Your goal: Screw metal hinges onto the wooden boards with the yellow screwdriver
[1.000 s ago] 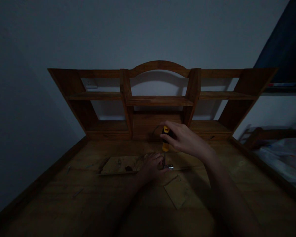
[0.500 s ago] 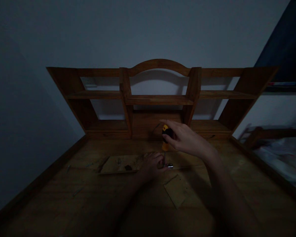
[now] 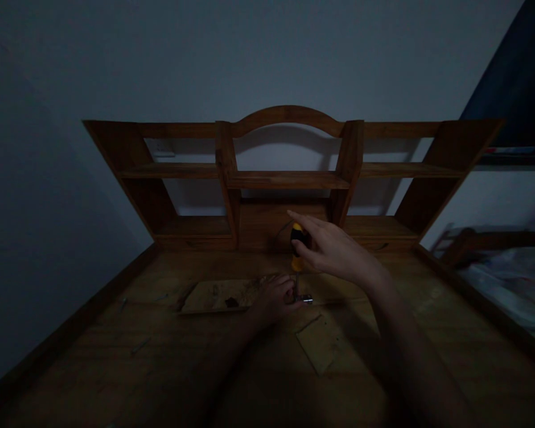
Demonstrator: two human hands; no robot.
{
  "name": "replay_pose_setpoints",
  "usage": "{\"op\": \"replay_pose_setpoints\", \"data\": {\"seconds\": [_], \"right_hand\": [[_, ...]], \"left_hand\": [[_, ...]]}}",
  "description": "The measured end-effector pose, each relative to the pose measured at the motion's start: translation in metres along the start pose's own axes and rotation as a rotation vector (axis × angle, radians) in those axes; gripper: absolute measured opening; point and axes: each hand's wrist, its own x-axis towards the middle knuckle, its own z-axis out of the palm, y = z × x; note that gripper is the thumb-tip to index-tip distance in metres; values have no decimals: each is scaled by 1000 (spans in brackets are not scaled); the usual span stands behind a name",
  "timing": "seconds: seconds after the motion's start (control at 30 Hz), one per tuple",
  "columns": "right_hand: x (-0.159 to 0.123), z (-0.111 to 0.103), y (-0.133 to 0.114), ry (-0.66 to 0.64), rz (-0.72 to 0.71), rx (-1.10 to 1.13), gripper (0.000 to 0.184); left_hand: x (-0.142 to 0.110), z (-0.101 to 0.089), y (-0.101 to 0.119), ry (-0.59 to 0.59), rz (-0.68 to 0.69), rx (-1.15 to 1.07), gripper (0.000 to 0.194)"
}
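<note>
Head view: screwdriver [image 3: 297, 263] near upright, just below centre of frame

Right hand [image 3: 332, 246], right of centre, grips the yellow-and-black handle between thumb and fingers; one finger extends above it. Shaft points down to a shiny metal piece [image 3: 307, 299] at the board [image 3: 205, 296]. Left hand [image 3: 273, 297], lower centre, rests on the board, fingers curled together beside the shaft; cannot tell what they pinch. A wood scrap [image 3: 318, 346] lies lower right of centre. Shelf unit [image 3: 288, 180] spans mid-frame. Lighting dim.
</note>
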Motion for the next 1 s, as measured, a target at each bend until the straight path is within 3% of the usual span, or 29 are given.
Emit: {"op": "replay_pose_setpoints", "data": {"seconds": [0.13,0.27,0.37,0.53,0.63,0.77,0.9,1.0], "right_hand": [[0,0,0,5,-26,18,52],[4,2,-5,18,21,-122,39],[4,1,-5,33,56,-177,43],[0,-4,3,27,-19,-36,53],[0,-6,4,20,-36,-3,48],[3,-4,0,35,4,-124,36],[5,-1,-4,56,39,-216,42],[3,-2,-3,28,31,-153,39]], "left_hand": [[0,2,-2,7,-3,12,31],[-1,5,-4,20,1,10,31],[-1,6,-5,23,-4,6,31],[-1,5,-5,8,-3,19,33],[-1,5,-4,13,-4,21,32],[-2,5,-4,22,-4,37,33],[-2,4,-3,21,-2,31,31],[-1,4,-4,23,17,11,29]]}}
